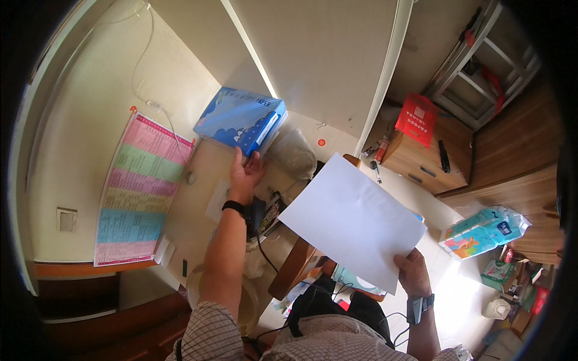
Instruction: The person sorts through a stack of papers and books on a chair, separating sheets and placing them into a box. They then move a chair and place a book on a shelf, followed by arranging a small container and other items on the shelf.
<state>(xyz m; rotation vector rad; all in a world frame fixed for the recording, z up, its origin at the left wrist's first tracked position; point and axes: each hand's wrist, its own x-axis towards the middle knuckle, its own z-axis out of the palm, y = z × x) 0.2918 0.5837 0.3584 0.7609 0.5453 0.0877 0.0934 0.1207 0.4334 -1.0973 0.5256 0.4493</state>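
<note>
In my right hand (pixel 413 270) is a large white sheet of paper (pixel 352 216), pinched at its lower right corner with the thumb on top. A strip of something blue shows behind the sheet's right edge. My left hand (pixel 246 173) reaches up to the near edge of a blue paper box (pixel 241 118) printed with clouds. Its fingertips are at the box's lower corner, palm up; whether they touch or bear the box I cannot tell. Right of the box stands a tied plastic bag (pixel 294 153) with greyish contents.
A coloured chart (pixel 137 189) hangs on the left wall. Below the sheet is a wooden chair (pixel 293 268). Cables run over my lap. To the right are a wooden cabinet (pixel 420 164) with a red bag (pixel 416 118), and a tissue pack (pixel 485 231) on the floor.
</note>
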